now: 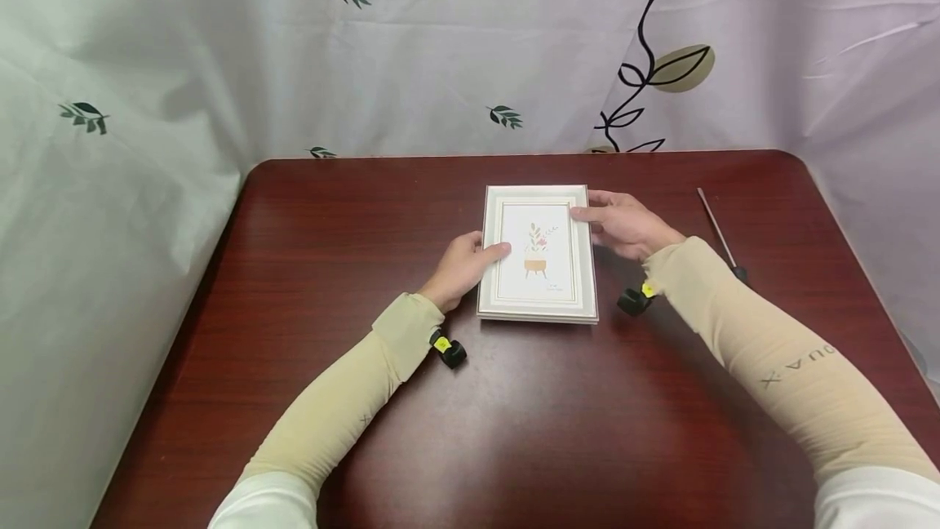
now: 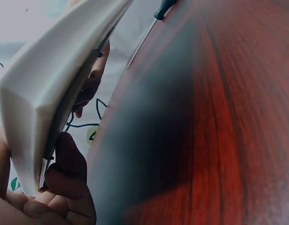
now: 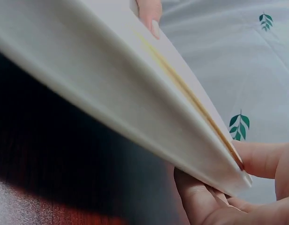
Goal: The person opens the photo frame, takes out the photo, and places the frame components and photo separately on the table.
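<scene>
Both hands grip a white picture frame (image 1: pixel 536 308) with thin gold lines and a small print of a potted plant. My left hand (image 1: pixel 463 268) holds its left edge, thumb over the front and fingers curled underneath. On the upper right edge, my right hand (image 1: pixel 624 223) pinches it the same way, thumb on the front. The left wrist view shows the frame's side (image 2: pixel 46 79) raised above the table, its dark back facing down and fingers beneath. In the right wrist view, thumb and fingers of the right hand (image 3: pixel 247 187) clasp a corner.
A screwdriver (image 1: pixel 720 231) with a dark handle lies on the reddish-brown table (image 1: pixel 352 219), right of the right hand. Behind the table's far edge hangs a pale curtain (image 1: pixel 441 47) with leaf prints. Dark wrist cameras (image 1: pixel 451 353) hang under both wrists.
</scene>
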Demonstrator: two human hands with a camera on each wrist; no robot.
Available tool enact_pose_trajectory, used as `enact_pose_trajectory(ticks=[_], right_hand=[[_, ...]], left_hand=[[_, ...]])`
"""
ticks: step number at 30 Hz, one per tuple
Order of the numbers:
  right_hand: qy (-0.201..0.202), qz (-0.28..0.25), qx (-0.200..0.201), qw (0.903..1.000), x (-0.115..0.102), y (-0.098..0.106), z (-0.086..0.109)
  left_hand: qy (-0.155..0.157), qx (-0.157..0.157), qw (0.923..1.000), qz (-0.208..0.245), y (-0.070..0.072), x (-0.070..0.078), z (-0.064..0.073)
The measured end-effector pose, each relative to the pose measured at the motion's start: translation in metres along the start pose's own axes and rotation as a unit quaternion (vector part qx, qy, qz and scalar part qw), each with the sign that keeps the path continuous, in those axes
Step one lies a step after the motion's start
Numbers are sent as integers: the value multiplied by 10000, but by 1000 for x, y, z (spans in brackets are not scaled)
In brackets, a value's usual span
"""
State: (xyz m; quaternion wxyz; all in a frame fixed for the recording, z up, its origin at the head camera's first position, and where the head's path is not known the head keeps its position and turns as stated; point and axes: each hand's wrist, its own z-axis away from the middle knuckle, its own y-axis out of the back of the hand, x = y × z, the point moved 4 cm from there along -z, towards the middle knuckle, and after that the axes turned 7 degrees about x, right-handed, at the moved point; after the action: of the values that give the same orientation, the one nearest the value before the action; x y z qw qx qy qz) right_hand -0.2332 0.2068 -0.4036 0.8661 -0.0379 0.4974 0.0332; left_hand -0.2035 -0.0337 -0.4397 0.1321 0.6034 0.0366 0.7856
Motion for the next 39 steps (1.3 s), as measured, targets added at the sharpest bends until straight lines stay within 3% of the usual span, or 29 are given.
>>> enact_pose_trajectory(ticks=[6, 14, 19, 27, 39], right_hand=[[80, 297, 47, 9995, 3, 1, 1], [273, 1437, -181, 9891, 10, -2, 7], [212, 1402, -328, 9894, 14, -6, 11], [281, 1425, -308, 9889, 20, -8, 9], [260, 1957, 82, 9803, 22, -10, 4]], left_hand=[[-63, 170, 9992, -359, -3, 1, -3], [-35, 380, 9976, -575, -3, 4, -5], [-63, 482, 9961, -738, 0, 6, -6], [48, 327, 9960, -827, 0, 5, -8], [52, 401, 9850, -1675, 2, 14, -7]])
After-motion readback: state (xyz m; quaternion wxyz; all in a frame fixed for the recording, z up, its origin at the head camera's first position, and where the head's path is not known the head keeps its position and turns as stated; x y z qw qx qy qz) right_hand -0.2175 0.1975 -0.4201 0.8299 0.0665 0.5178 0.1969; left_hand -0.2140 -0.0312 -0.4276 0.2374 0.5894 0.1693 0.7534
